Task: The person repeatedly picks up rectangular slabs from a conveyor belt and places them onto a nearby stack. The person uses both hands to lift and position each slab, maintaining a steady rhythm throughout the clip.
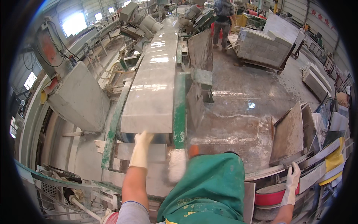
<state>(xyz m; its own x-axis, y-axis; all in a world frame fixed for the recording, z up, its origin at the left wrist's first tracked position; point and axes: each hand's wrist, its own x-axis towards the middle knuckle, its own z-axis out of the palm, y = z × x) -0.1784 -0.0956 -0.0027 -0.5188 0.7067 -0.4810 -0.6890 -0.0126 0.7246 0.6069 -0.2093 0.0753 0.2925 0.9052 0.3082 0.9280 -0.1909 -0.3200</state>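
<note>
A glossy pale stone slab (151,100) lies along the conveyor line in front of me, between green side rails (179,108). My left hand (143,141), in a cream rubber glove, is at the slab's near edge. Its fingers are slightly smeared and partly hidden, so their grip does not show. Off to the right, my gloved right hand (293,175) has its fingers stretched upward, beside the end of a long pale strip (276,170) and above a red-banded round tub (270,195). Nothing shows in that hand.
Polishing machinery (145,23) flanks the far conveyor. A large upright block (80,97) stands left. Upright brown boards (287,134) lean at right. Stacked pale blocks (257,46) sit on a pallet behind, near a person in striped clothes (222,26). The floor (238,112) looks wet.
</note>
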